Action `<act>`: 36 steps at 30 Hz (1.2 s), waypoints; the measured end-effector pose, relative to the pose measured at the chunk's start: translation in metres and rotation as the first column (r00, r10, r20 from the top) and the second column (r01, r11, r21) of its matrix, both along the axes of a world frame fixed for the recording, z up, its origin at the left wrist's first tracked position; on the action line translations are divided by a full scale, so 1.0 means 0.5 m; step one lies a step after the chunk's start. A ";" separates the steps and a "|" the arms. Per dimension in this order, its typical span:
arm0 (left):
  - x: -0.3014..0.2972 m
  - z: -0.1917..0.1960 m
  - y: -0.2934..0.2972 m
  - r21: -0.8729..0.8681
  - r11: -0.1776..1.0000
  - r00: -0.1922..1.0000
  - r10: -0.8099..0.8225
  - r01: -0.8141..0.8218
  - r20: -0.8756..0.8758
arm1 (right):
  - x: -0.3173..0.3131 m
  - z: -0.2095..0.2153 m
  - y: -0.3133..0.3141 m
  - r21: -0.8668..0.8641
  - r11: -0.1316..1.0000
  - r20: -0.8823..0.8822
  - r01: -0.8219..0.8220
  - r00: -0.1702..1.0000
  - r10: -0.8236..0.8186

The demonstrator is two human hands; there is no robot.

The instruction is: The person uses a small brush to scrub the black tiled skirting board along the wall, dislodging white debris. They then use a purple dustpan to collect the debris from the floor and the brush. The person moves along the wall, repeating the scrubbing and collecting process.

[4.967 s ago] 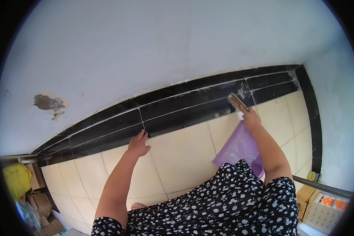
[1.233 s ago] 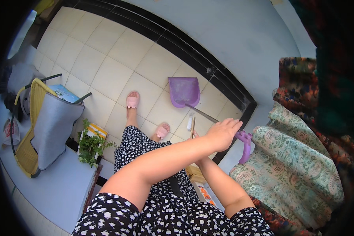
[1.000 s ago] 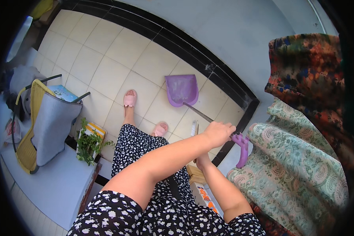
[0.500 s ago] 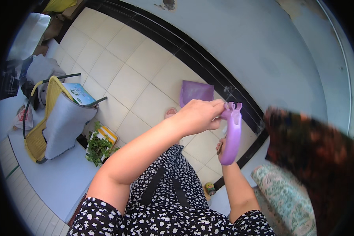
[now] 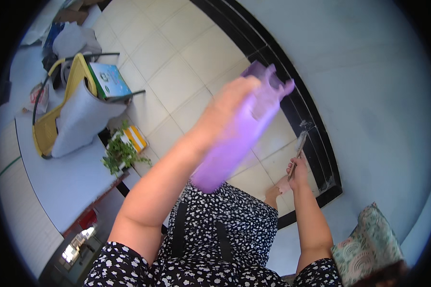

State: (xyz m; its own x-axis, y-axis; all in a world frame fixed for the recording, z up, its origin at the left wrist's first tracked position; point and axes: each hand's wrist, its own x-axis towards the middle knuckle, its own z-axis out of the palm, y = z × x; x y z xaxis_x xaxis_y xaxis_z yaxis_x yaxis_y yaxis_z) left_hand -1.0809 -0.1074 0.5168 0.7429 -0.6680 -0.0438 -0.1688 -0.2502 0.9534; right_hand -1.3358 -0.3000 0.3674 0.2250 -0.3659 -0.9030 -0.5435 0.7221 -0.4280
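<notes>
My left hand [image 5: 232, 103] is closed on a purple plastic handle [image 5: 237, 143] with a forked clip at its far end. The handle is blurred and tilts across the front of my skirt. Just beyond the clip, part of a purple dustpan [image 5: 255, 68] shows by the dark skirting; whether the handle joins it is hidden. Lower and to the right, my right hand [image 5: 298, 172] grips a thin brown stick-like tool [image 5: 297, 155] with a pale far end, which points at the foot of the wall. The tool's exact kind cannot be made out.
A yellow-framed chair [image 5: 47, 134] with a grey cover stands at left beside a blue-green box [image 5: 111, 79]. A potted plant [image 5: 119, 153] is nearer. Black skirting [image 5: 321, 158] edges the tiled floor along the wall. A patterned cushion [image 5: 368, 244] lies at lower right.
The purple handle has swung down and left, its lower end now over my skirt. My right hand has come out from behind it, and the tool shows. The view has shifted.
</notes>
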 end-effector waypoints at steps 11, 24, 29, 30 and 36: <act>0.082 -0.310 0.191 -0.126 0.710 0.719 0.667 -0.693 -0.197 | -0.068 -0.065 0.006 -0.016 0.992 -0.169 -0.125 0.978 0.121; 0.091 -0.502 0.201 -0.311 0.808 0.861 0.501 -0.500 -0.084 | -0.412 -0.409 -0.051 -0.257 0.964 -0.117 0.072 0.988 -0.105; 0.035 -0.421 0.251 -0.386 0.879 0.960 0.271 -0.278 -0.073 | -0.560 -0.482 -0.081 -0.497 0.863 -0.108 0.086 0.981 -0.159; 0.031 -0.408 0.266 -0.396 0.874 0.957 0.288 -0.283 -0.048 | -0.590 -0.509 -0.091 -0.538 0.838 -0.116 0.092 0.976 -0.182; 0.175 -0.310 0.499 -0.232 0.972 0.999 0.034 -0.024 0.039 | -0.799 -0.665 -0.207 -0.727 0.535 0.102 0.430 0.839 -0.535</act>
State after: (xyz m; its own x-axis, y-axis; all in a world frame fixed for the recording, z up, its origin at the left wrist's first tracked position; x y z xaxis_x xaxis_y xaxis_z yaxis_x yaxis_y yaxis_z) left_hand -0.9935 0.1423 0.3618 0.7602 -0.6341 0.1413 -0.2059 -0.0289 0.9781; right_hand -1.7354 -0.4035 0.0350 -0.2703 -0.9067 -0.3236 -0.2885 0.3970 -0.8713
